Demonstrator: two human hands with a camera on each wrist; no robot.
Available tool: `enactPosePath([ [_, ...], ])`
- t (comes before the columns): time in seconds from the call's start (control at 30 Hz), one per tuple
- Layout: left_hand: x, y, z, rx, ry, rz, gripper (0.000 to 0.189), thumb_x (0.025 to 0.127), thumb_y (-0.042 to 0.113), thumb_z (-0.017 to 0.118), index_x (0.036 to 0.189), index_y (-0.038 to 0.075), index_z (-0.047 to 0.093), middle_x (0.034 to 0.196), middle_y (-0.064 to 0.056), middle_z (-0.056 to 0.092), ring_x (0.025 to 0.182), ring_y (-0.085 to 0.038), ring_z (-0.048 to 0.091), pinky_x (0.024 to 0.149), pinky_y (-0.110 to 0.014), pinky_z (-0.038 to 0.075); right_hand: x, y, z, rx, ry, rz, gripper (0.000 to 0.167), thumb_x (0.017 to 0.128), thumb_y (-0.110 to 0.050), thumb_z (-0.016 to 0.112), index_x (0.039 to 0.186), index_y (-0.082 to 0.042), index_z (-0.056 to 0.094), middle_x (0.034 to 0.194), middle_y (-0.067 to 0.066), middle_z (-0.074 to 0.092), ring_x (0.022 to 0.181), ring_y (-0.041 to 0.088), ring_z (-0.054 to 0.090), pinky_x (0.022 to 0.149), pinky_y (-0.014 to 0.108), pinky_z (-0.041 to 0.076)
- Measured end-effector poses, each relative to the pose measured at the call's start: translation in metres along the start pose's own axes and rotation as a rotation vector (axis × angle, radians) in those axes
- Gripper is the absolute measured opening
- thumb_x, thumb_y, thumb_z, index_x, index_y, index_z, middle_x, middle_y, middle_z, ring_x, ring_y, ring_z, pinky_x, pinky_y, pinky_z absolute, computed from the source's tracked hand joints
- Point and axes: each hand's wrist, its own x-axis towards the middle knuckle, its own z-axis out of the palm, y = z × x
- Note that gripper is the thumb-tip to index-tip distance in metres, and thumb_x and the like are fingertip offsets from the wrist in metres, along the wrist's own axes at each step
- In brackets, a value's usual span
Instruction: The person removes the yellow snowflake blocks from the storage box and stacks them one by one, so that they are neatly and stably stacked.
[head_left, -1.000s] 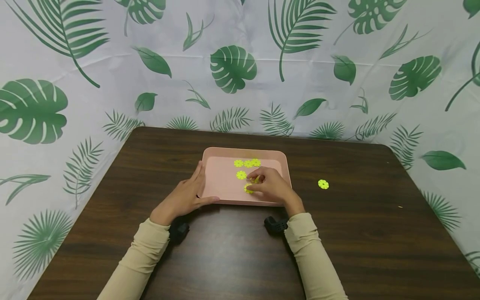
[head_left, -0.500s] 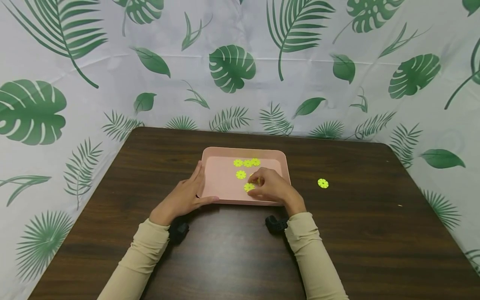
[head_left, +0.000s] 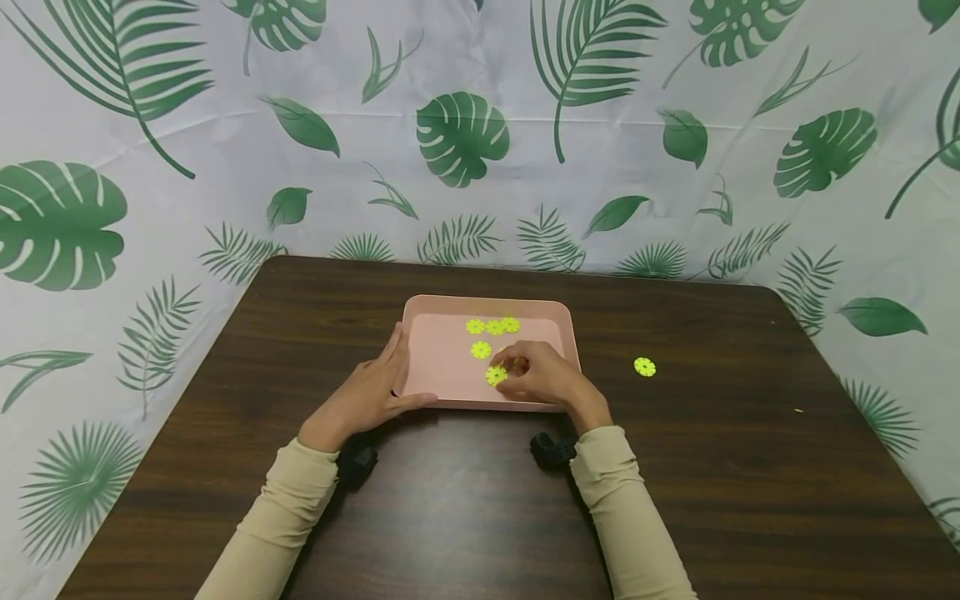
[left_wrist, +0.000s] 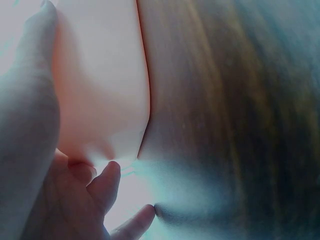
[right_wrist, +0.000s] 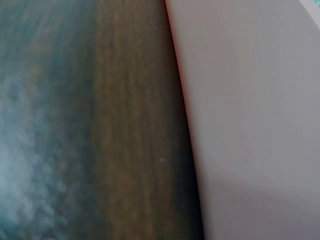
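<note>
A pink tray (head_left: 442,367) lies on the table with several flat yellow notched discs in it. My left hand (head_left: 367,392) rests against the tray's left side, fingers fairly straight, thumb along the front rim. In the left wrist view, that hand's fingers (left_wrist: 105,187) lie by the tray's corner. Over the tray's right half, my right hand (head_left: 543,373) has thumb and index finger curled at the edges of a yellow notched disc (head_left: 496,376). A bit of yellow shows behind its fingers. The right wrist view shows the tray's side (right_wrist: 250,120) but no hand.
A row of yellow discs (head_left: 494,327) lies near the tray's back, with another disc (head_left: 481,350) in front. One loose disc (head_left: 645,367) lies on the dark wooden table (head_left: 712,467) to the right. A leaf-print cloth (head_left: 465,225) hangs behind the table.
My right thumb has moved down off the front disc, which shows more fully between thumb and index finger now. My left hand and the tray have stayed in place.
</note>
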Motion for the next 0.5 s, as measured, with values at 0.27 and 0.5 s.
enactPosePath([
  [0.27, 0.0007, 0.0, -0.0004, 0.006, 0.003, 0.002, 0.113, 0.095, 0.06, 0.067, 0.162, -0.007, 0.004, 0.172, -0.02, -0.003, 0.146, -0.045, 0.039, 0.115, -0.066, 0.029, 0.0001, -0.0014, -0.0005, 0.017, -0.019, -0.02, 0.032, 0.085, -0.004, 0.081, 0.117, -0.006, 0.078, 0.088, 0.003, 0.065, 0.068, 0.016, 0.05, 0.065, 0.029, 0.047],
  [0.5, 0.0007, -0.0015, 0.001, -0.003, 0.004, 0.003, 0.113, 0.095, 0.059, 0.067, 0.162, -0.007, 0.006, 0.172, -0.02, -0.003, 0.146, -0.045, 0.038, 0.115, -0.067, 0.028, -0.002, -0.0019, 0.0014, 0.014, -0.026, -0.024, 0.034, 0.088, -0.008, 0.082, 0.122, -0.008, 0.075, 0.086, 0.002, 0.065, 0.072, 0.019, 0.056, 0.065, 0.029, 0.052],
])
